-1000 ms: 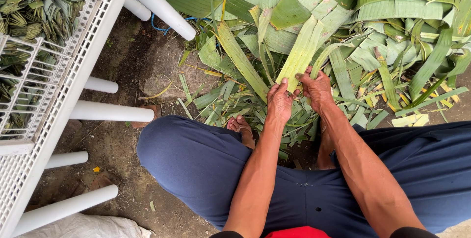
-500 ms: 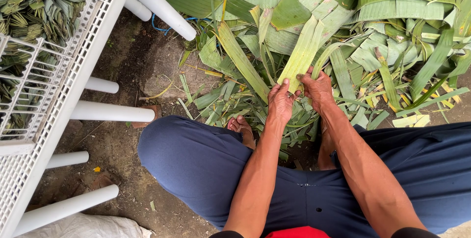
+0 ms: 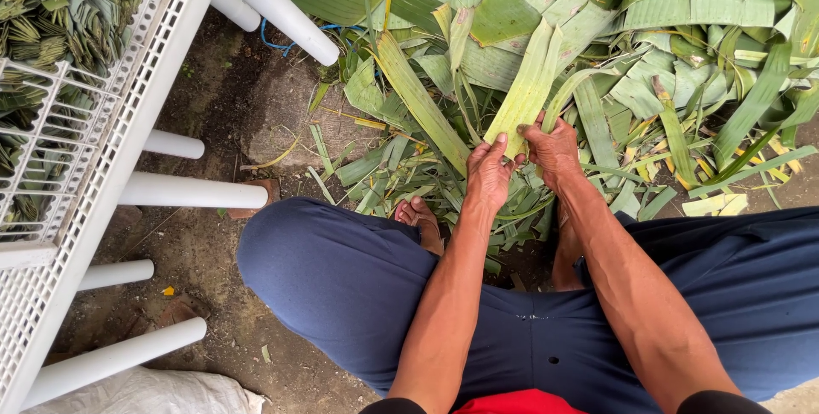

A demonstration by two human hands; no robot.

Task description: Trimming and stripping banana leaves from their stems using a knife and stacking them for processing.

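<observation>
Both hands, left [image 3: 488, 168] and right [image 3: 553, 148], clamp the near end of a leaf strip [image 3: 529, 86], whose long axis runs away from them over the leaf pile [image 3: 682, 81].

The person wears loose dark navy trousers [image 3: 358, 286] whose cloth lies in soft folds over both knees, with a seam down the middle at six o'clock. A strip of red garment [image 3: 520, 402] shows at the bottom edge, flanked by dark sleeve ends [image 3: 712, 402]. Both forearms are bare, and so are the feet [image 3: 420, 216], which wear no shoes.
</observation>
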